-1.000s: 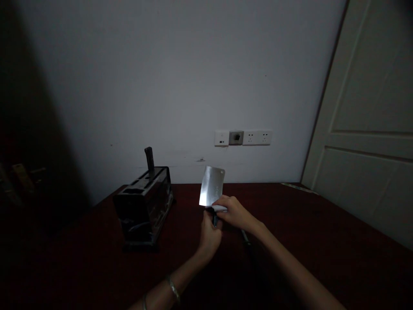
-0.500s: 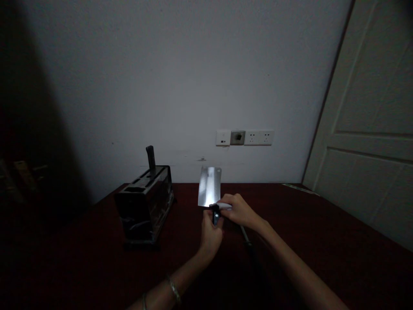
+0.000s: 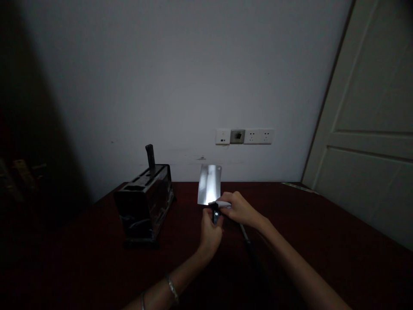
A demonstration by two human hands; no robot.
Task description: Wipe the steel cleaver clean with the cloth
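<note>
A cleaver [image 3: 209, 184] stands blade-up in front of me, its broad shiny blade facing me with a bright glare near the base. My left hand [image 3: 211, 232] is closed around its dark handle [image 3: 216, 214]. In my right hand [image 3: 240, 209] is a small white-handled tool [image 3: 224, 204] with a black head, which lies across the bottom of the blade where it meets the handle. Whether the head presses on the metal I cannot tell. Below my right wrist, a thin knife-like or rod-like thing [image 3: 244, 232] with a dark end lies on the table.
To the left, a black knife block [image 3: 138, 215] with slots stands on the dark red table [image 3: 190, 191], one black handle [image 3: 150, 156] rising from it. Sockets [image 3: 244, 136] line the wall behind. A pale strip [image 3: 300, 188] lies at the back right edge, near a door [image 3: 371, 142].
Almost nothing differs. The whole view has shifted very slightly, and both hands keep the same hold on the cleaver and the white-handled tool.
</note>
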